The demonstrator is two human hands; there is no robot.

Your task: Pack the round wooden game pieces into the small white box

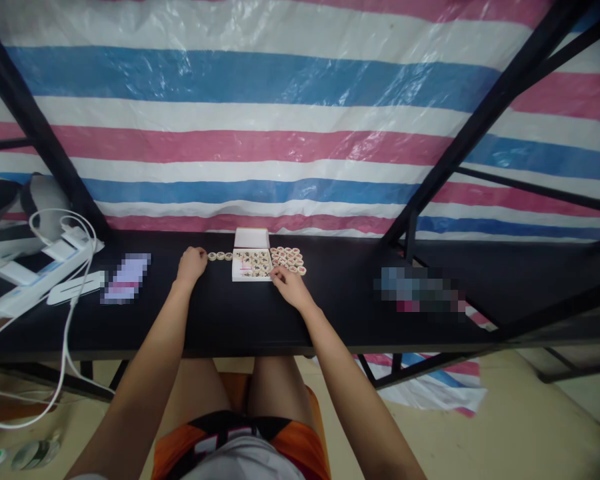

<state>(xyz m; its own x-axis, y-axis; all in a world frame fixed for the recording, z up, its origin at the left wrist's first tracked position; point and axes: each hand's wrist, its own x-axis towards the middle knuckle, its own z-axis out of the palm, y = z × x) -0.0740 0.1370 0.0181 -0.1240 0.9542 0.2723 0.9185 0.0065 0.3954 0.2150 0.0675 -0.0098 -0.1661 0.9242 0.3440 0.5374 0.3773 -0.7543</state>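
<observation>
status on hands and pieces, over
Left hand beside row of pale round pieces. Right hand at right edge of open white rectangular box. Grips unclear. Box between hands.

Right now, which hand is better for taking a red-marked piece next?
Probably the right hand: it is beside the red-marked pieces, at the white box. The left hand is across the box, by the row of pieces.

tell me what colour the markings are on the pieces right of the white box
Red, on pale round pieces; the head view shows it best.
</observation>
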